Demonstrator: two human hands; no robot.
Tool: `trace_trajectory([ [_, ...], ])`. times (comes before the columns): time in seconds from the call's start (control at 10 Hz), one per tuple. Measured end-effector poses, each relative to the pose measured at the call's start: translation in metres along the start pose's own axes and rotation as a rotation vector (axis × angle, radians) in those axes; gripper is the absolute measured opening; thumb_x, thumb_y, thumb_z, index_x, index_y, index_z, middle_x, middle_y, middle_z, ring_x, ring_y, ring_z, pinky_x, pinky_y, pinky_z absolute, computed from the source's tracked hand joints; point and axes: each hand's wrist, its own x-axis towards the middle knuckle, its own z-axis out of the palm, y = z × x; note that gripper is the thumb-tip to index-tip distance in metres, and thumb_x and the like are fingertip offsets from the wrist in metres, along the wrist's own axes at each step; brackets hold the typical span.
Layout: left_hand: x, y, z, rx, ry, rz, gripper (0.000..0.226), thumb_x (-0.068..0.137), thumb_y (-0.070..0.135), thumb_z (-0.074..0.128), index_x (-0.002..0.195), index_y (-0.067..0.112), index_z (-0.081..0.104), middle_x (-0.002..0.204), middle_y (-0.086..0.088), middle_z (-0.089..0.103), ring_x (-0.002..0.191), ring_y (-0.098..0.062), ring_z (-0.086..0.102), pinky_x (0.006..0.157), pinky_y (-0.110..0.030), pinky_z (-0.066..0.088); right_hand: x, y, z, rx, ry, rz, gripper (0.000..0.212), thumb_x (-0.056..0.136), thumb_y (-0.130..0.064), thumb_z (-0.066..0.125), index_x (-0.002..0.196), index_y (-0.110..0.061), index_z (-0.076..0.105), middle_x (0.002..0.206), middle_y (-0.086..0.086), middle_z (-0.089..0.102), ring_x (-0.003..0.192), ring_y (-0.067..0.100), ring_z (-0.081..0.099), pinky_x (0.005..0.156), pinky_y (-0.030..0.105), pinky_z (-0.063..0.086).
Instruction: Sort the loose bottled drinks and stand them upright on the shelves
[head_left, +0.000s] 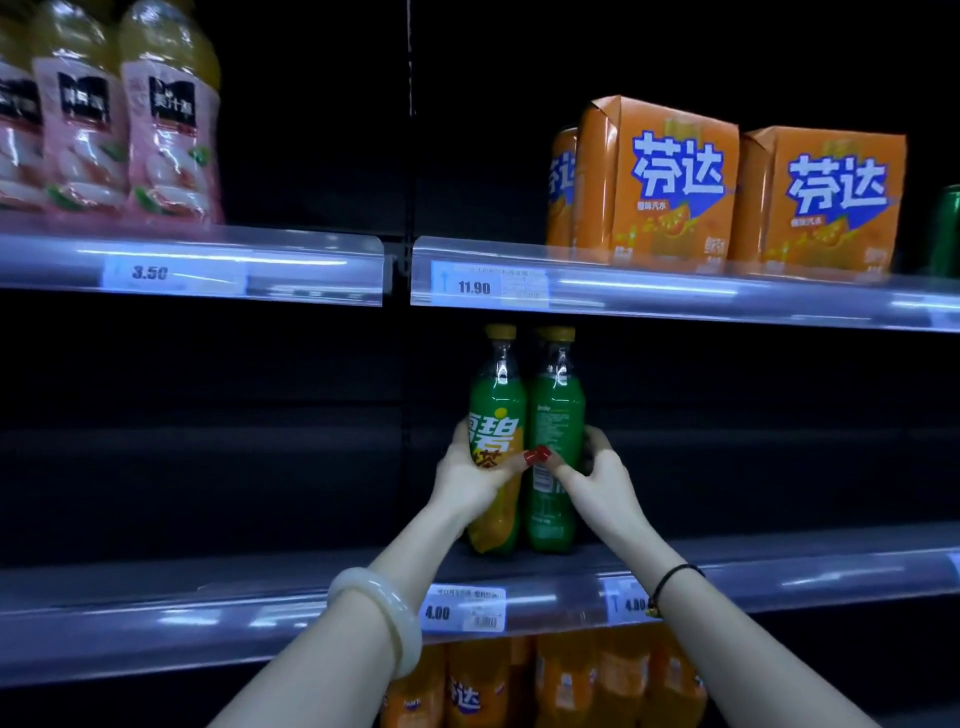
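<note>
Gripping a green bottle in each hand, we are holding the left bottle in our left hand and the right bottle in our right hand; both are standing upright and touching, just above the 4.00 price tag, long axes vertical, each nearest its own hand

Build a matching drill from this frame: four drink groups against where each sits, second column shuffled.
Things:
1. pink-label bottles
2. orange packs
3. green bottles
4. orange bottles

Places:
a. upright on the lower shelf
b. upper shelf, right side
c. beneath the lower shelf
d. upper shelf, left side

Pairs: 1-d, 2-b, 3-a, 4-c
</note>
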Motion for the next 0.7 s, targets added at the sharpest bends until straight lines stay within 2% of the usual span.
trace_trajectory([
  [0.2, 0.000, 0.000, 0.001, 0.024, 0.002, -0.015, 0.070, 0.072, 0.031, 0.080, 0.131, 0.019, 0.045, 0.108, 0.002, 0.064, 0.103, -0.018, 0.061, 0.092, -0.031, 0.050, -0.003, 0.001, 0.004, 0.020, 0.016, 0.040, 0.051, 0.085, -0.035, 0.067, 0.126, -0.012, 0.045, 0.097, -0.007, 0.061, 0.089, 0.009, 0.058, 0.063, 0.013, 0.043],
  [0.3, -0.002, 0.001, 0.002, 0.041, -0.007, -0.026, 0.070, 0.073, 0.031, 0.079, 0.131, 0.019, 0.042, 0.109, 0.002, 0.062, 0.104, -0.018, 0.060, 0.091, -0.030, 0.049, -0.006, 0.000, 0.006, 0.000, 0.049, 0.055, 0.051, 0.085, -0.038, 0.067, 0.125, -0.014, 0.048, 0.108, 0.001, 0.059, 0.097, 0.015, 0.058, 0.070, 0.020, 0.046],
  [0.4, -0.003, 0.001, 0.001, 0.045, -0.009, -0.045, 0.069, 0.075, 0.031, 0.078, 0.132, 0.018, 0.041, 0.112, -0.001, 0.062, 0.106, -0.020, 0.060, 0.091, -0.031, 0.049, -0.007, 0.002, 0.009, -0.096, 0.115, 0.036, 0.050, 0.084, -0.039, 0.067, 0.125, -0.015, 0.053, 0.115, 0.007, 0.049, 0.102, 0.022, 0.055, 0.080, 0.028, 0.044],
  [0.5, -0.008, 0.003, -0.002, 0.072, -0.045, -0.081, 0.070, 0.075, 0.029, 0.078, 0.132, 0.017, 0.040, 0.117, -0.002, 0.061, 0.108, -0.019, 0.059, 0.091, -0.029, 0.048, -0.006, -0.002, 0.008, -0.140, 0.104, 0.044, 0.047, 0.083, -0.041, 0.067, 0.121, -0.014, 0.058, 0.112, 0.008, 0.052, 0.105, 0.026, 0.056, 0.086, 0.036, 0.049],
  [0.6, -0.015, 0.006, -0.013, 0.144, -0.054, -0.061, 0.073, 0.074, 0.031, 0.079, 0.134, 0.014, 0.040, 0.125, -0.005, 0.060, 0.113, -0.020, 0.057, 0.090, -0.026, 0.046, -0.007, -0.008, 0.010, -0.275, 0.159, 0.036, 0.061, 0.080, -0.042, 0.069, 0.129, -0.010, 0.050, 0.120, 0.012, 0.053, 0.117, 0.032, 0.049, 0.098, 0.045, 0.043],
  [0.7, -0.029, 0.015, -0.034, 0.255, -0.023, -0.040, 0.078, 0.076, 0.036, 0.076, 0.139, 0.009, 0.038, 0.137, -0.008, 0.052, 0.127, -0.022, 0.048, 0.094, -0.021, 0.037, -0.021, -0.032, 0.019, -0.365, 0.334, 0.026, 0.069, 0.079, -0.034, 0.071, 0.134, -0.004, 0.040, 0.130, 0.017, 0.043, 0.124, 0.034, 0.038, 0.101, 0.045, 0.030],
])
